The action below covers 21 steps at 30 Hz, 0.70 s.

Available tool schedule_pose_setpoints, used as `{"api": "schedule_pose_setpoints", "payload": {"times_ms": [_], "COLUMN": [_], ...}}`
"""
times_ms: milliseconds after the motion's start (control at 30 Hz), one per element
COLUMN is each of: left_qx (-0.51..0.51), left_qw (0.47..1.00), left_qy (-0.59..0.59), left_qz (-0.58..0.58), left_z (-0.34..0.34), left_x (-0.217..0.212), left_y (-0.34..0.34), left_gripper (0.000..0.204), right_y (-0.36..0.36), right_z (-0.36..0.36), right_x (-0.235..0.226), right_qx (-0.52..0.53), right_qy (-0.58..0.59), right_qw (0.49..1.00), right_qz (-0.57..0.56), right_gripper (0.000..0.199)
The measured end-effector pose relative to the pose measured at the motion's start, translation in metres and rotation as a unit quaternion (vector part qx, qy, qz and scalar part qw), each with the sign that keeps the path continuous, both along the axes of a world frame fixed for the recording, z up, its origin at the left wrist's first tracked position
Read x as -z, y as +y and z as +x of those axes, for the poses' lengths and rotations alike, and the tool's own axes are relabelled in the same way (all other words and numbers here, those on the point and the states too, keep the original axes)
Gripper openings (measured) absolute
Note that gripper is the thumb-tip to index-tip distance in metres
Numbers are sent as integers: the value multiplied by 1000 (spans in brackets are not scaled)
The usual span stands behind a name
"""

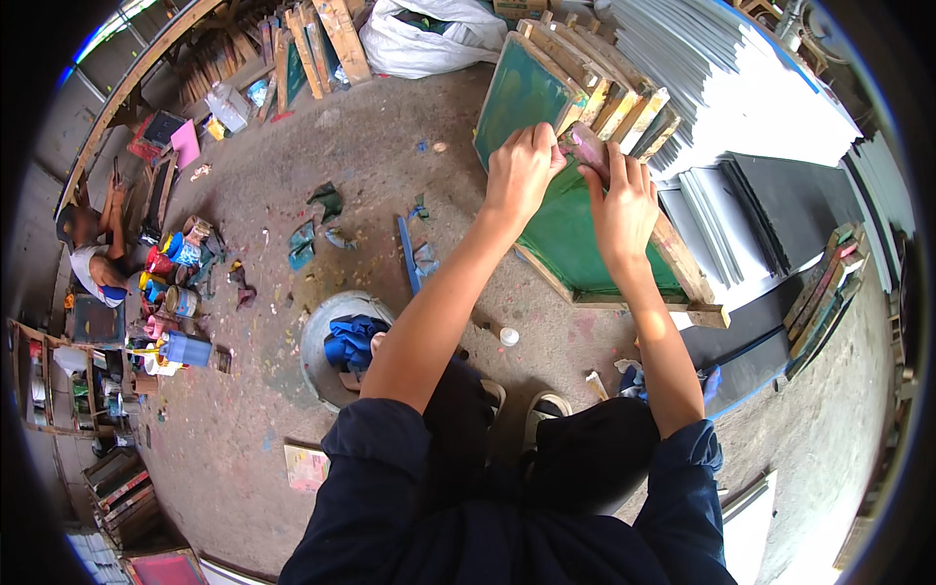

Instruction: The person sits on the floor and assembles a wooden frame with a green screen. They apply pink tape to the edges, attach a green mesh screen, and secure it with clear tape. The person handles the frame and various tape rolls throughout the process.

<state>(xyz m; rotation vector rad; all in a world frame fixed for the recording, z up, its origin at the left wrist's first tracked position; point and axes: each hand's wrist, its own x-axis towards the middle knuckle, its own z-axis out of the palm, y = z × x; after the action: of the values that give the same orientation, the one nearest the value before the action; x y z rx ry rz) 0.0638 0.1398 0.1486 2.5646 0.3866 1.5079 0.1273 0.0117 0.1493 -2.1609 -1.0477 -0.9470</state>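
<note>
So in the head view both hands are up on a wooden-framed screen (570, 239) with a green mesh, which sits on the concrete floor leaning back against a row of similar wooden frames (614, 102). The mesh looks dark green with a lighter, paler patch toward the upper left, and the wood rim is bare and a bit paint-stained. The left hand (522, 171) is curled with its fingertips pressed on the frame's top edge, and the right hand (624, 200) is closed round a small pinkish rag or pad (588, 146) held right at that same edge, touching the screen. Container-wise, there's a round metal basin (317, 341) near the person's left knee with a bunched blue cloth (351, 341) in it. Further left on the floor is a cluster of paint cans and jars (175, 273), various colours, beside another person (93, 258) sitting there. A big white sack (424, 39) lies at the top, contents not visible.
</note>
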Motion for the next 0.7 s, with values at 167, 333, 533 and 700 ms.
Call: {"api": "schedule_pose_setpoints", "payload": {"times_ms": [167,333,533,700], "left_qx": [13,59,196,199], "left_qw": [999,988,952,970], "left_qy": [2,14,-15,-29], "left_qz": [-52,-142,-236,-134], "left_z": [3,1,-3,-7], "left_x": [2,-4,-7,-6], "left_y": [3,6,11,10], "left_gripper": [25,23,15,18], "right_y": [-1,-2,-8,-9], "right_z": [0,1,7,11], "right_x": [-3,-6,-8,-5], "right_qx": [-12,-17,2,3], "right_qy": [20,44,53,41], "right_qw": [1000,999,999,999], "right_qz": [6,4,11,17], "right_gripper": [48,47,46,46]}}
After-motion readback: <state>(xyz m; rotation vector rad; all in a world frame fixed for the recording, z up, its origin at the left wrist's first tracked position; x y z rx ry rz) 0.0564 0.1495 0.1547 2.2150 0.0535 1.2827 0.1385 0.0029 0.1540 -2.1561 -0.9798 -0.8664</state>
